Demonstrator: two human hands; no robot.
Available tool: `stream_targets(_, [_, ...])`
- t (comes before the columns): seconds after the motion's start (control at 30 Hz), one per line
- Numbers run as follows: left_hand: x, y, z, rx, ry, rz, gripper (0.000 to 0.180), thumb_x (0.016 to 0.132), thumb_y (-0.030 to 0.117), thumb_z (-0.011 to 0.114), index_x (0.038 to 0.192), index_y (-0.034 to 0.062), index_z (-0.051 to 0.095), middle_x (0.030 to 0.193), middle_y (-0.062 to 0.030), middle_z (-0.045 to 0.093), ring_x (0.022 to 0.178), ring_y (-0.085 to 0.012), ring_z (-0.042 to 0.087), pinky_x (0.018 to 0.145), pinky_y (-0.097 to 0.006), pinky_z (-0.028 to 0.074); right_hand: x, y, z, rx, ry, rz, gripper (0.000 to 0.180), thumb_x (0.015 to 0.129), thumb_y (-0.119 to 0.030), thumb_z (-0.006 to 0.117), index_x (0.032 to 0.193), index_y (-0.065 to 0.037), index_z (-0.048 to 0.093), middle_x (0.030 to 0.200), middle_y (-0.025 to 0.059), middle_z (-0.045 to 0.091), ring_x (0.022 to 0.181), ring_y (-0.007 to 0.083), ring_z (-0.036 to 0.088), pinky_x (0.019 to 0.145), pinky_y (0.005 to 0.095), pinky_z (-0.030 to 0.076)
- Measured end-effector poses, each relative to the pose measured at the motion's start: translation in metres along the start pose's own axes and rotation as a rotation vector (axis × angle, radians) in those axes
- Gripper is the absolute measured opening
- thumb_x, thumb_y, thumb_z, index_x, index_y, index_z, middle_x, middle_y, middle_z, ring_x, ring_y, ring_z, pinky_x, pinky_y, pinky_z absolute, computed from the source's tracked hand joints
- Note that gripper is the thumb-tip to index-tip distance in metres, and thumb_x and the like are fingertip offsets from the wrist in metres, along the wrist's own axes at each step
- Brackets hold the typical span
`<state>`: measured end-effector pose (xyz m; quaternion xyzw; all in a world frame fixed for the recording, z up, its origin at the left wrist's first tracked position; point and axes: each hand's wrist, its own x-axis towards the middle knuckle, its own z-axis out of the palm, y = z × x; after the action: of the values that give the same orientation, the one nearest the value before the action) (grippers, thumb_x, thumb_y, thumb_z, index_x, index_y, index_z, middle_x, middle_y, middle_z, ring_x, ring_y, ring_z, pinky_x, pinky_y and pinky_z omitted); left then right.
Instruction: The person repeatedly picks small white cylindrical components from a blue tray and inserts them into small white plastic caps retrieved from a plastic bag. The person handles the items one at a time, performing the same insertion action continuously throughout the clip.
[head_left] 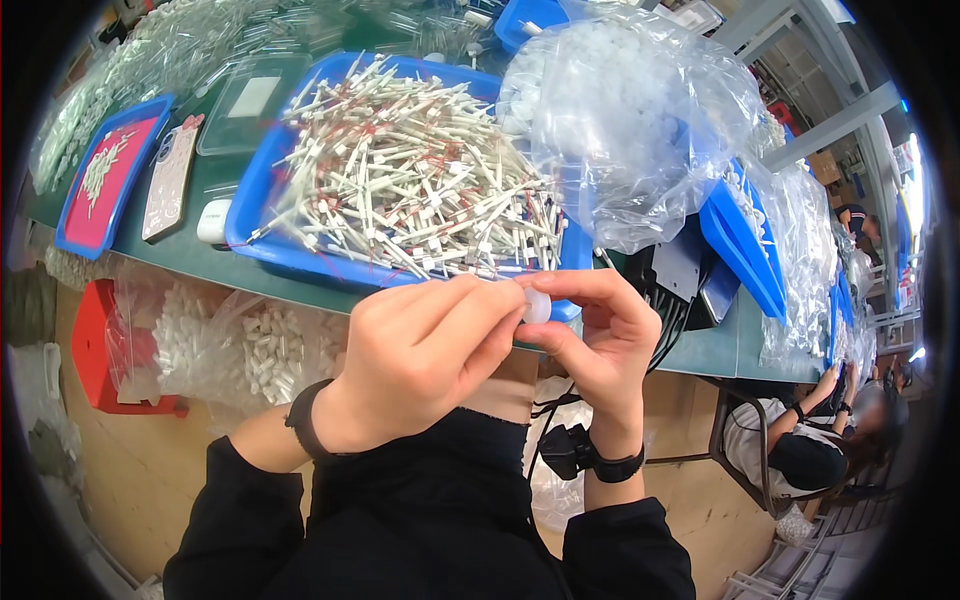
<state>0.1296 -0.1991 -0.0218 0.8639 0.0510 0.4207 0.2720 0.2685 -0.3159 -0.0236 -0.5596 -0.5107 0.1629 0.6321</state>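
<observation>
In front of my chest, my right hand (pixel 600 335) pinches a small round translucent white plastic piece (pixel 538 306) between thumb and index finger. Close against its left side, my left hand (pixel 430 345) is closed in a pinch, fingertips at the piece; what they hold is hidden. Just beyond both hands, a blue tray (pixel 262 205) is heaped with thin whitish sticks with white ends (pixel 420 165), and red thread-like strands run among them.
A clear bag of white pieces (pixel 620 110) lies at the tray's right. Leftward are a phone (pixel 172 180), a white case (pixel 213 222) and a smaller blue tray (pixel 75 225). Bagged white tubes (pixel 270 350) sit below the table edge. Another person (pixel 800 440) sits at the right.
</observation>
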Motion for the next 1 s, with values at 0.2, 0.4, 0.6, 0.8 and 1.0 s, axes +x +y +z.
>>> stream_targets(0.2, [0.001,0.004,0.005,-0.223,-0.005,-0.068,0.029,0.078,-0.008,0.063,0.106,-0.0006,0.06,0.096,-0.0149,0.064,0.073,-0.029,0.064,0.063,-0.034,0.05,0.004,-0.002,-0.011,-0.205,-0.051,-0.079,0.031,0.068,-0.002,0.08,0.097,0.0,0.068,0.096,0.011,0.07,0.088,0.0194,0.067,0.078,0.0289,0.053])
stream_targets(0.4, [0.002,-0.01,-0.006,-0.125,-0.104,-0.013,0.021,0.075,-0.005,0.068,0.095,0.0002,0.065,0.08,-0.0097,0.065,0.064,-0.0243,0.058,0.057,-0.032,0.046,0.002,-0.002,-0.013,-0.196,-0.05,-0.008,0.029,0.067,-0.003,0.081,0.094,0.0,0.069,0.093,0.0096,0.07,0.086,0.0181,0.068,0.077,0.0278,0.053])
stream_targets(0.6, [0.002,-0.011,-0.004,-0.073,-0.077,0.023,0.02,0.072,-0.005,0.07,0.09,0.0007,0.066,0.074,-0.0088,0.063,0.061,-0.0237,0.054,0.055,-0.033,0.043,0.001,-0.006,-0.007,-0.325,0.009,-0.036,0.029,0.063,0.005,0.08,0.09,0.003,0.069,0.087,0.0116,0.071,0.08,0.0166,0.067,0.072,0.0256,0.051])
stream_targets(0.8, [0.002,-0.014,-0.002,0.043,-0.097,0.139,0.024,0.067,-0.009,0.068,0.089,-0.0026,0.064,0.072,-0.0094,0.06,0.059,-0.0246,0.052,0.054,-0.033,0.042,0.0,0.0,-0.009,-0.389,-0.033,-0.126,0.029,0.062,0.006,0.08,0.089,0.003,0.069,0.084,0.0114,0.071,0.075,0.0159,0.068,0.068,0.0241,0.052])
stream_targets(1.0, [0.006,-0.015,0.0,0.014,-0.066,0.214,0.025,0.065,-0.012,0.066,0.09,-0.0052,0.064,0.072,-0.0114,0.061,0.058,-0.0253,0.053,0.051,-0.033,0.042,-0.001,-0.002,-0.01,-0.307,-0.048,-0.042,0.029,0.063,0.004,0.081,0.089,0.004,0.069,0.085,0.0127,0.071,0.077,0.0164,0.069,0.071,0.0247,0.052])
